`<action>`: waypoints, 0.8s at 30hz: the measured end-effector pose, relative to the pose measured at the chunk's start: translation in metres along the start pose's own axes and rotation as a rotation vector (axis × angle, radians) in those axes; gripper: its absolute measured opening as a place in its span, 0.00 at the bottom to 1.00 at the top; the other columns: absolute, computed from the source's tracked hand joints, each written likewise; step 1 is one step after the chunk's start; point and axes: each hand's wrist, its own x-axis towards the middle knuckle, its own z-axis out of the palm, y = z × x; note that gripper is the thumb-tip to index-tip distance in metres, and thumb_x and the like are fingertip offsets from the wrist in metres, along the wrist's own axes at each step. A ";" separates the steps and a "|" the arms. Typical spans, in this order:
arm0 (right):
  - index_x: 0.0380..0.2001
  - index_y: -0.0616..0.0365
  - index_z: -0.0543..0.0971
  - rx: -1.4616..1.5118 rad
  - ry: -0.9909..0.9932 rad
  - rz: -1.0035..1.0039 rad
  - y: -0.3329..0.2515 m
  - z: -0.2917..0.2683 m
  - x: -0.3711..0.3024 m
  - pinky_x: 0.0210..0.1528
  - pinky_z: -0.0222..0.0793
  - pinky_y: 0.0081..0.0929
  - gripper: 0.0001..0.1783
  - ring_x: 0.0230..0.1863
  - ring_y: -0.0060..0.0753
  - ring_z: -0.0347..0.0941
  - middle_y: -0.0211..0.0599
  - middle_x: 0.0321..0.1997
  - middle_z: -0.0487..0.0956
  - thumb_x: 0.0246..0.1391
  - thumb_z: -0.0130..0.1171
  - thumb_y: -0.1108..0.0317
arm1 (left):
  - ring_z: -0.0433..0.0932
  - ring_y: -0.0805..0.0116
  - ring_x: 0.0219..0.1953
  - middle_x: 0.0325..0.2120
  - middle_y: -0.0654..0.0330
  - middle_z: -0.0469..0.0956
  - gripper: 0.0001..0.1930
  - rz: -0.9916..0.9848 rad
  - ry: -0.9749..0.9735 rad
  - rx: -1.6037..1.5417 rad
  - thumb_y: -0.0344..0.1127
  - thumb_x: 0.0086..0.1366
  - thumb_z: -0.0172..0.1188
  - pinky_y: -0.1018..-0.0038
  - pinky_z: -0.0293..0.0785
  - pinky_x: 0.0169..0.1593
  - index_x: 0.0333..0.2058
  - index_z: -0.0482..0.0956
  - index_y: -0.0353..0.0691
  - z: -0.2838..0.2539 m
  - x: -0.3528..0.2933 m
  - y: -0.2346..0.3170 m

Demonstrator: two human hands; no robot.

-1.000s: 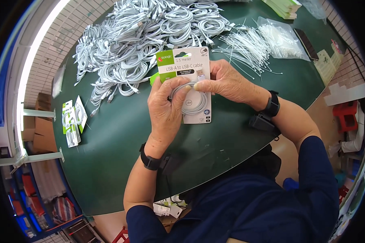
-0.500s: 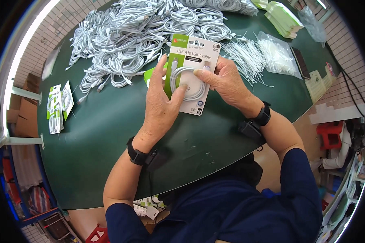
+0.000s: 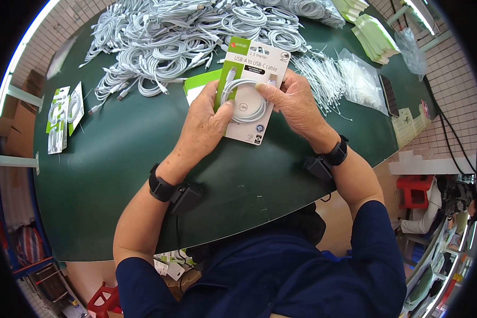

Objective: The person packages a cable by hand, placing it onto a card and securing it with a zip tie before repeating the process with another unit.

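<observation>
A green and white hanging card (image 3: 252, 135) is held up between my two hands, tilted a little. On its face lies a coiled white charging cable (image 3: 262, 112), with both plugs at the card's upper part. My left hand (image 3: 201, 122) grips the card's left edge, thumb on the front by the coil and fingers behind. My right hand (image 3: 302, 108) pinches the right edge, its thumb pressing on the top right of the coil. The fingers behind the card are hidden. Just beyond my left hand, another green and white card (image 3: 199, 82) lies on the table.
A large heap of coiled white cables (image 3: 148, 53) covers the far side of the green table (image 3: 106, 196). Loose white cable ties (image 3: 323, 79) and a bag of ties (image 3: 363, 82) lie right, near stacked green cards (image 3: 373, 40). Several carded cables (image 3: 58, 119) lie left.
My left hand has closed around the card's left edge; its thumb has slid from the coil's middle to the left. The right thumb stays on the coil. The whole view has shifted slightly.
</observation>
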 end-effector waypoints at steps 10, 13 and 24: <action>0.61 0.64 0.71 -0.530 0.213 -0.517 -0.039 -0.028 0.005 0.54 0.74 0.31 0.31 0.51 0.32 0.78 0.42 0.52 0.81 0.56 0.68 0.69 | 0.82 0.70 0.36 0.37 0.55 0.84 0.17 0.101 -0.059 0.107 0.30 0.62 0.62 0.72 0.79 0.41 0.49 0.80 0.31 -0.012 0.004 0.018; 0.62 0.63 0.71 -0.882 0.029 -0.683 -0.057 -0.021 -0.006 0.56 0.73 0.34 0.33 0.53 0.35 0.78 0.44 0.55 0.81 0.53 0.69 0.72 | 0.82 0.63 0.34 0.34 0.53 0.83 0.18 0.240 -0.127 0.400 0.31 0.58 0.66 0.69 0.79 0.40 0.48 0.81 0.35 -0.015 -0.003 0.039; 0.67 0.61 0.67 -0.532 -0.075 -0.332 -0.043 0.016 -0.022 0.56 0.74 0.29 0.38 0.51 0.32 0.79 0.43 0.52 0.81 0.53 0.67 0.78 | 0.81 0.57 0.32 0.31 0.58 0.80 0.25 0.638 0.443 0.545 0.29 0.51 0.74 0.66 0.80 0.40 0.49 0.79 0.38 -0.007 -0.002 0.059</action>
